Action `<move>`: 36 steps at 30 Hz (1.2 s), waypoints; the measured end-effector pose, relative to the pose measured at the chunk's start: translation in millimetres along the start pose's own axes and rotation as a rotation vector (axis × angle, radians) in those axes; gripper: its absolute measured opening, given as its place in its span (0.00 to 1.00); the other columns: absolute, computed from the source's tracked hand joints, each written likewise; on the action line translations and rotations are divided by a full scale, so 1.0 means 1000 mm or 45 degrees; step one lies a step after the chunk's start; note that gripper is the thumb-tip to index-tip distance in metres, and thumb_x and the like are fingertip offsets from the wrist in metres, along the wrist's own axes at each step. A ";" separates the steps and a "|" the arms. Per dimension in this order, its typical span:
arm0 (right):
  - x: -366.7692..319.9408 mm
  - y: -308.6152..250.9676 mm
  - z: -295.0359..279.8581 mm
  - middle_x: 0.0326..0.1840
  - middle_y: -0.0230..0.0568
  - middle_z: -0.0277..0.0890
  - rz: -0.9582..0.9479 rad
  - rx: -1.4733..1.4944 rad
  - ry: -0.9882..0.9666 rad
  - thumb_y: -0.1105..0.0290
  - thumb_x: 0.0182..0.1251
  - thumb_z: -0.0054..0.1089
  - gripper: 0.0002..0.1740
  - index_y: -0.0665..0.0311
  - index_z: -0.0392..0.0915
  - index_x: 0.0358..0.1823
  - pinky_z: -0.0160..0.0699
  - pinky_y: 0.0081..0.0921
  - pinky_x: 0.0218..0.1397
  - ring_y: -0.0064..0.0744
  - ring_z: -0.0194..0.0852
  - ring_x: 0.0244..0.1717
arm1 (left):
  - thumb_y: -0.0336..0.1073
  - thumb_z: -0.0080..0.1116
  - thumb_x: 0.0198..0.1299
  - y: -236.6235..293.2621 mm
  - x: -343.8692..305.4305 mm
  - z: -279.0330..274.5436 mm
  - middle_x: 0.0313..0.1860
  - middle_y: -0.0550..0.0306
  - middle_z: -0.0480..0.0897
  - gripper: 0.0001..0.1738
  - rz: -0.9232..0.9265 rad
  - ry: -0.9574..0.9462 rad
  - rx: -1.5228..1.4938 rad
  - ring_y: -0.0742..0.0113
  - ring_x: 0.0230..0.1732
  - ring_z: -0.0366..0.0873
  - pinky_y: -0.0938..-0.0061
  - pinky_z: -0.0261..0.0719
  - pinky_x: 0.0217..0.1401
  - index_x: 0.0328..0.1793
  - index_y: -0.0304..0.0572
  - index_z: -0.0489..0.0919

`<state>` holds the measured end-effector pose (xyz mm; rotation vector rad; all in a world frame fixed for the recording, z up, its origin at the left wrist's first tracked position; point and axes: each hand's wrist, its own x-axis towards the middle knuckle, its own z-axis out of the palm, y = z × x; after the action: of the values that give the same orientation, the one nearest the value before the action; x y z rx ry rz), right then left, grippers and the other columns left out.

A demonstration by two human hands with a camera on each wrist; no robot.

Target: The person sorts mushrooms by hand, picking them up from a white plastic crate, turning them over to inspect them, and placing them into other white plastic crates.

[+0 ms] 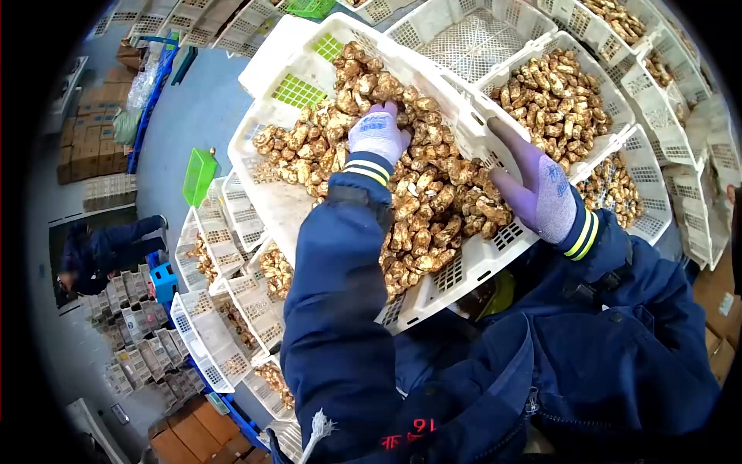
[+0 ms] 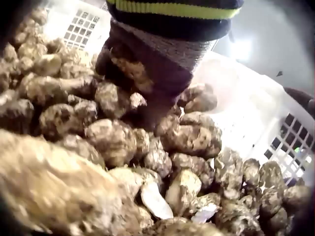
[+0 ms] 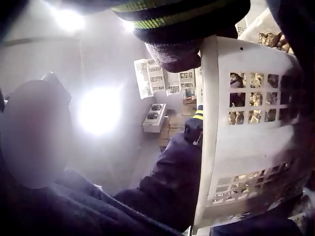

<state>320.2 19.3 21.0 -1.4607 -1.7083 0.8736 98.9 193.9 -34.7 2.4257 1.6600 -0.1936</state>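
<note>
A white plastic crate (image 1: 270, 185) lies tilted before me, heaped with stubby brown-and-cream mushrooms (image 1: 433, 193). My left hand (image 1: 379, 133), in a lilac work glove, reaches down into the heap, its fingertips buried. In the left wrist view the gloved left hand (image 2: 147, 73) goes in among dirty mushrooms (image 2: 110, 140), so what it holds there is hidden. My right hand (image 1: 541, 189), gloved alike, rests at the crate's right-hand side with thumb and fingers straight and spread. From the right wrist, the right hand (image 3: 172, 55) shows against the crate's wall (image 3: 236, 157), its fingertips out of sight.
Another mushroom-filled crate (image 1: 618, 127) and a crate with a bare mesh floor (image 1: 471, 46) stand beyond. More white crates (image 1: 209, 332) are stacked at the left, near a green basket (image 1: 200, 176). A person (image 1: 104, 251) in dark clothes is farther off. Cardboard boxes (image 1: 97, 127) stand by the wall.
</note>
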 end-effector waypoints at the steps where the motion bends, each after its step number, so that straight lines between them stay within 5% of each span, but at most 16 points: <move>1: 0.000 -0.001 -0.002 0.67 0.65 0.67 0.010 -0.013 -0.006 0.64 0.70 0.52 0.34 0.70 0.55 0.74 0.64 0.38 0.71 0.56 0.66 0.69 | 0.55 0.66 0.55 0.003 0.003 0.002 0.55 0.41 0.80 0.30 -0.054 -0.043 0.015 0.46 0.58 0.78 0.57 0.77 0.58 0.55 0.38 0.79; 3: 0.001 -0.005 -0.004 0.68 0.65 0.66 0.021 -0.031 -0.018 0.64 0.70 0.52 0.34 0.70 0.55 0.74 0.64 0.38 0.71 0.56 0.66 0.69 | 0.55 0.63 0.56 0.007 0.003 -0.014 0.50 0.43 0.83 0.30 -0.122 -0.155 -0.023 0.52 0.54 0.82 0.61 0.78 0.57 0.57 0.40 0.80; 5: 0.001 -0.006 -0.006 0.68 0.64 0.66 0.048 0.004 -0.034 0.63 0.70 0.52 0.34 0.69 0.55 0.74 0.64 0.38 0.71 0.56 0.65 0.69 | 0.57 0.63 0.56 -0.004 -0.014 -0.031 0.44 0.45 0.85 0.31 -0.199 -0.205 -0.613 0.56 0.45 0.84 0.64 0.81 0.53 0.56 0.39 0.82; 7: 0.000 -0.004 -0.005 0.68 0.63 0.66 0.053 0.028 -0.026 0.63 0.70 0.53 0.34 0.68 0.56 0.74 0.65 0.38 0.71 0.56 0.65 0.69 | 0.50 0.58 0.62 -0.025 -0.029 -0.022 0.35 0.53 0.85 0.25 -0.261 -0.068 -1.264 0.69 0.25 0.79 0.77 0.76 0.25 0.54 0.34 0.81; 9: -0.001 -0.003 -0.004 0.68 0.63 0.66 0.070 0.047 -0.017 0.63 0.69 0.53 0.35 0.68 0.56 0.74 0.65 0.38 0.70 0.56 0.65 0.69 | 0.47 0.54 0.67 -0.057 -0.035 -0.027 0.30 0.57 0.83 0.21 -0.470 -0.024 -1.984 0.73 0.21 0.75 0.82 0.67 0.19 0.51 0.35 0.81; 12: -0.001 0.002 0.000 0.66 0.64 0.68 0.020 0.040 -0.008 0.64 0.69 0.53 0.35 0.69 0.56 0.74 0.66 0.39 0.69 0.58 0.67 0.67 | 0.51 0.56 0.66 -0.075 -0.030 -0.047 0.30 0.54 0.81 0.24 -0.742 0.162 -2.100 0.70 0.20 0.76 0.79 0.68 0.17 0.51 0.34 0.80; 13: 0.000 0.001 -0.001 0.66 0.65 0.68 -0.002 0.027 -0.001 0.64 0.69 0.53 0.35 0.69 0.55 0.74 0.66 0.39 0.69 0.58 0.67 0.67 | 0.49 0.59 0.63 -0.069 -0.030 -0.047 0.31 0.52 0.81 0.25 -0.759 0.405 -1.810 0.69 0.22 0.77 0.78 0.70 0.18 0.53 0.32 0.80; 16: 0.001 -0.005 -0.005 0.67 0.66 0.67 0.018 0.010 -0.037 0.64 0.69 0.52 0.35 0.70 0.54 0.74 0.66 0.40 0.69 0.58 0.67 0.68 | 0.44 0.58 0.60 -0.044 -0.015 -0.068 0.38 0.50 0.83 0.24 -0.606 0.422 -1.234 0.72 0.26 0.78 0.76 0.79 0.27 0.55 0.30 0.81; 19: 0.002 -0.005 -0.003 0.64 0.66 0.69 0.011 -0.022 -0.007 0.64 0.70 0.53 0.34 0.68 0.55 0.74 0.68 0.40 0.67 0.58 0.69 0.66 | 0.44 0.55 0.59 -0.054 0.034 -0.020 0.45 0.39 0.84 0.30 -0.267 0.448 -0.708 0.49 0.48 0.83 0.62 0.79 0.55 0.67 0.39 0.75; 21: 0.002 -0.006 -0.004 0.60 0.64 0.73 0.060 -0.063 -0.032 0.65 0.69 0.54 0.35 0.66 0.55 0.75 0.71 0.39 0.64 0.57 0.73 0.62 | 0.44 0.59 0.55 -0.041 0.046 -0.004 0.53 0.33 0.81 0.39 -0.403 0.159 -0.431 0.40 0.60 0.78 0.59 0.73 0.65 0.73 0.37 0.66; 23: 0.005 -0.018 -0.011 0.72 0.60 0.64 0.220 -0.001 -0.136 0.68 0.67 0.54 0.35 0.71 0.56 0.74 0.58 0.35 0.74 0.49 0.62 0.73 | 0.40 0.65 0.49 -0.021 0.045 -0.004 0.61 0.31 0.77 0.46 -0.479 0.112 -0.329 0.45 0.62 0.77 0.63 0.72 0.65 0.75 0.32 0.63; 27: 0.004 -0.014 -0.008 0.72 0.59 0.63 0.222 0.059 -0.117 0.68 0.67 0.53 0.35 0.71 0.56 0.74 0.58 0.35 0.75 0.49 0.61 0.74 | 0.38 0.70 0.47 -0.038 0.035 -0.001 0.61 0.33 0.78 0.45 -0.378 0.234 -0.669 0.49 0.60 0.79 0.65 0.74 0.64 0.73 0.31 0.66; 30: 0.003 -0.014 -0.011 0.72 0.60 0.62 0.189 0.042 -0.124 0.68 0.67 0.53 0.35 0.71 0.56 0.74 0.57 0.35 0.75 0.49 0.61 0.74 | 0.38 0.70 0.47 -0.052 0.015 -0.013 0.52 0.39 0.84 0.37 -0.297 0.221 -0.932 0.60 0.48 0.82 0.71 0.79 0.54 0.65 0.30 0.75; 33: 0.001 -0.007 -0.005 0.73 0.60 0.62 0.140 0.090 -0.071 0.66 0.67 0.53 0.36 0.71 0.56 0.74 0.57 0.35 0.75 0.50 0.60 0.74 | 0.36 0.63 0.57 -0.067 -0.019 -0.032 0.57 0.43 0.82 0.25 -0.282 0.043 -1.243 0.61 0.55 0.81 0.74 0.77 0.59 0.59 0.28 0.79; 35: 0.000 -0.004 -0.001 0.72 0.59 0.63 0.086 0.173 -0.001 0.64 0.68 0.53 0.36 0.71 0.56 0.74 0.56 0.35 0.76 0.48 0.60 0.74 | 0.37 0.62 0.58 -0.081 -0.057 -0.036 0.58 0.44 0.81 0.20 0.288 0.291 -0.802 0.55 0.59 0.80 0.71 0.77 0.62 0.54 0.33 0.82; 36: 0.000 0.000 0.002 0.71 0.61 0.64 0.005 0.124 0.031 0.66 0.68 0.52 0.35 0.72 0.57 0.73 0.58 0.35 0.75 0.49 0.62 0.73 | 0.34 0.56 0.61 -0.084 -0.076 -0.041 0.60 0.44 0.80 0.18 0.371 0.383 -0.725 0.56 0.60 0.79 0.72 0.76 0.62 0.56 0.37 0.82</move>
<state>318.7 19.0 19.7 -1.4050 -1.6228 0.9245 -6.5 164.5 14.6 2.2672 1.2046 0.6257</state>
